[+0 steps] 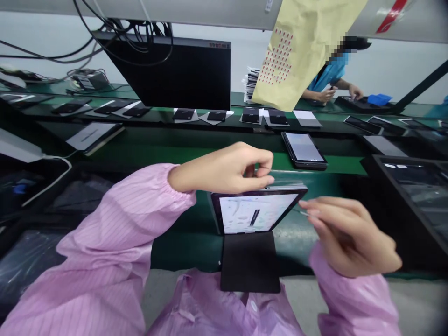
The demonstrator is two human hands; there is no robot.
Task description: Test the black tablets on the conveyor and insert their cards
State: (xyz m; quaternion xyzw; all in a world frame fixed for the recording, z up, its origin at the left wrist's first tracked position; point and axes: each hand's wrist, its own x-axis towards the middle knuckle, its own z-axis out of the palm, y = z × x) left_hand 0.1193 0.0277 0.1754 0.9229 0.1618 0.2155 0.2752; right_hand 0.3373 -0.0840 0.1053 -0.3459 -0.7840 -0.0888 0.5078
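Here I am, watching from a distance: the tablet (283,205) stands tilted up on the green worktop (171,249), screen lit and facing the wearer, right between the two hands. Its black cover flap (249,263) spreads towards the wearer, the near end reaching past the worktop's edge.

Left hand (233,168) lies over the tablet's top edge, fingers curled in, thumb stretched along the rim; I can't tell whether that grip has hold of anything. Right hand (353,233) is just off the right-hand edge, fingertips closed in a fine pinch on a thin pin (304,213), the rest of the hand loosely bent.

I'd call the tablet fairly light but rigid, its glass smooth, slippery and easy to scratch or crack. Frame edges are the place to hold, one near each upper corner, clear of the screen. The flap looks thin and bendable, so I wouldn't trust it for lifting. The pin looks stiff and easily dropped; the fingertip pinch suits it.

Beyond, another tablet (304,148) lies flat, and a black tray (381,200) sits over to the right.
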